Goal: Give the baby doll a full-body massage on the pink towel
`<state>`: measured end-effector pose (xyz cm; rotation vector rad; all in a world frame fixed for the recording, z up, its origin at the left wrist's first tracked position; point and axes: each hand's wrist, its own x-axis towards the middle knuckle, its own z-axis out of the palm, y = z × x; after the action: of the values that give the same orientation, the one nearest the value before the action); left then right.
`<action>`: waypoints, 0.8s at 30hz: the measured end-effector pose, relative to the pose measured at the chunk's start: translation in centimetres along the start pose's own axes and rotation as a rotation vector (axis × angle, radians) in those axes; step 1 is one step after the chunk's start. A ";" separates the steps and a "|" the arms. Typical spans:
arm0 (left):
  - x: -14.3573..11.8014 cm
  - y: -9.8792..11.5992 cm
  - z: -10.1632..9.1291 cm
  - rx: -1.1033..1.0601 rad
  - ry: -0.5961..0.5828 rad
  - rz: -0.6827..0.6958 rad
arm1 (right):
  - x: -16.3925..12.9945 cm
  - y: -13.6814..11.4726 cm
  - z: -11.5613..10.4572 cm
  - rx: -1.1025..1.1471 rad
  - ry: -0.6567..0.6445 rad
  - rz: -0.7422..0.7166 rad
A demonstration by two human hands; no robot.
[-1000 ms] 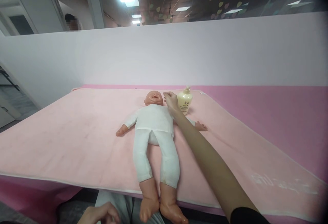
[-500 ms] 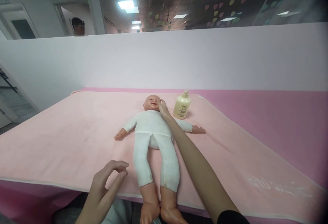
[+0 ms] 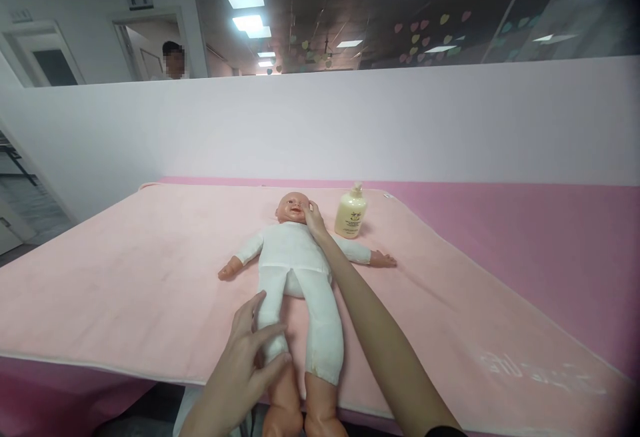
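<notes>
Both hands on doll, prob.

Pump bottle, cream-coloured, upright near far edge of the pale pink blanket. Darker pink table cover extends to right edge. White partition wall behind. Person in doorway, far left.

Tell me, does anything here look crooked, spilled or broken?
Only slightly: the doll lies with its bare feet hanging past the blanket's near edge. The bottle stands upright, nothing spilled.
</notes>
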<state>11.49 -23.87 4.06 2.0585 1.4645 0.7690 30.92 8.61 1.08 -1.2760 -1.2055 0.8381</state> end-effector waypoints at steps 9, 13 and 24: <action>14.9 1.3 -1.9 -0.187 0.335 0.088 | -1.0 -0.7 -0.1 0.035 -0.003 -0.015; 25.3 -0.6 -0.9 -0.267 0.522 -0.023 | -1.1 -0.7 -0.3 -0.025 0.019 -0.012; 33.8 -3.0 2.9 -0.272 0.461 0.070 | -0.9 -1.0 -0.6 0.017 0.023 0.051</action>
<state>20.44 8.98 5.32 1.8061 1.4196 1.4597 31.13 7.42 1.99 -1.3033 -1.1500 0.8669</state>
